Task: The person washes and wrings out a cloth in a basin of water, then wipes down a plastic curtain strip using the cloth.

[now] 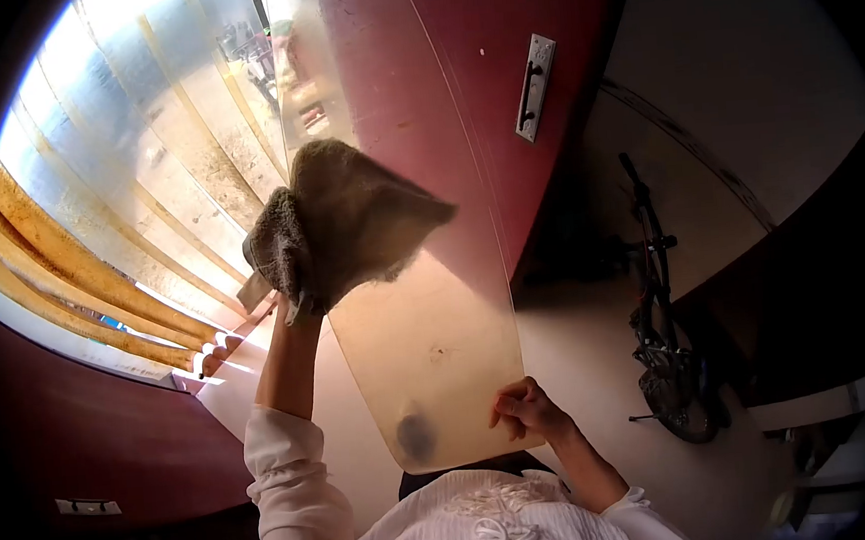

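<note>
A long, see-through sheet (436, 320) with rounded lower corners hangs down in front of my body, its bottom end at my waist. My left hand (291, 298) is raised at the sheet's left edge and holds a dark brown cloth (358, 210). The cloth hides most of that hand's fingers and spreads across the upper part of the sheet. Low on the right, my right hand (525, 409) has its fingers curled round the sheet's right edge. A dark round spot (416, 436) shows near the sheet's lower left corner.
Yellowish strips (103, 293) hang at the left, with bright light behind them. A red door panel (401, 102) with a handle (535, 87) stands ahead. Another red panel (93, 434) is at the lower left. A bicycle (663, 334) stands at the right on the pale floor (589, 359).
</note>
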A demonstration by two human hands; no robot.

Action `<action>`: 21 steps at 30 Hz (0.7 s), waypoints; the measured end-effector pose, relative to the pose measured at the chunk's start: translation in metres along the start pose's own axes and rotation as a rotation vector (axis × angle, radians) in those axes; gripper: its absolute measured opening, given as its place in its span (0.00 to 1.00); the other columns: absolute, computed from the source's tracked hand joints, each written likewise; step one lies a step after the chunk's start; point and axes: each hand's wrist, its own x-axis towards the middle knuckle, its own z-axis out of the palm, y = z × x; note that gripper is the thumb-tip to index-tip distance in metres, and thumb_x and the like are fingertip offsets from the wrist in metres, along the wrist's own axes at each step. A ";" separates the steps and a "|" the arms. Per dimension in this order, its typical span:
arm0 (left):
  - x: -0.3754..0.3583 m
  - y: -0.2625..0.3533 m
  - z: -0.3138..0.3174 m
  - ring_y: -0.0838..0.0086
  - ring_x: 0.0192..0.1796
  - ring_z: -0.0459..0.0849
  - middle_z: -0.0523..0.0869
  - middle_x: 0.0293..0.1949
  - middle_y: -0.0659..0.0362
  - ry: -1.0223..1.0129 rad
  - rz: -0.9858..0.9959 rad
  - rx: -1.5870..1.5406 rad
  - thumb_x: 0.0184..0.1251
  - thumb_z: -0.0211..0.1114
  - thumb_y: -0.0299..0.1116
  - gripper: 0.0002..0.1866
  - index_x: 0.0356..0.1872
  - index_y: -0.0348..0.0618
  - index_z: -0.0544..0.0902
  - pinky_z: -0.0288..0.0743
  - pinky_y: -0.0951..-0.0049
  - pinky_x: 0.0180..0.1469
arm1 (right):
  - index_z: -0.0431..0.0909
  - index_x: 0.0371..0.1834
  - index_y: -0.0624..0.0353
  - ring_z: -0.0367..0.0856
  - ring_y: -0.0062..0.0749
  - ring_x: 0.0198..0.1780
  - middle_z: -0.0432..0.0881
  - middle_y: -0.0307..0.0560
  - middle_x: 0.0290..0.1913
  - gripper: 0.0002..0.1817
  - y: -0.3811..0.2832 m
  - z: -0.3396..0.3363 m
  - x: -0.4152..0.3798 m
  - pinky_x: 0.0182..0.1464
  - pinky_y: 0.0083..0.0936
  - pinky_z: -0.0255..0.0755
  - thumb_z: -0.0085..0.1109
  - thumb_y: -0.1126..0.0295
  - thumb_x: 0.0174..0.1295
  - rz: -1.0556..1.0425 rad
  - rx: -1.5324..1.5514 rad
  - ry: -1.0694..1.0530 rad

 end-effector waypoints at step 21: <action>0.043 -0.047 0.052 0.72 0.54 0.75 0.78 0.52 0.58 -0.389 0.201 1.128 0.64 0.56 0.40 0.20 0.53 0.40 0.73 0.69 0.73 0.57 | 0.79 0.22 0.65 0.66 0.17 0.09 0.70 0.38 0.08 0.25 0.011 -0.014 0.008 0.14 0.15 0.59 0.54 0.51 0.63 0.057 -0.088 0.139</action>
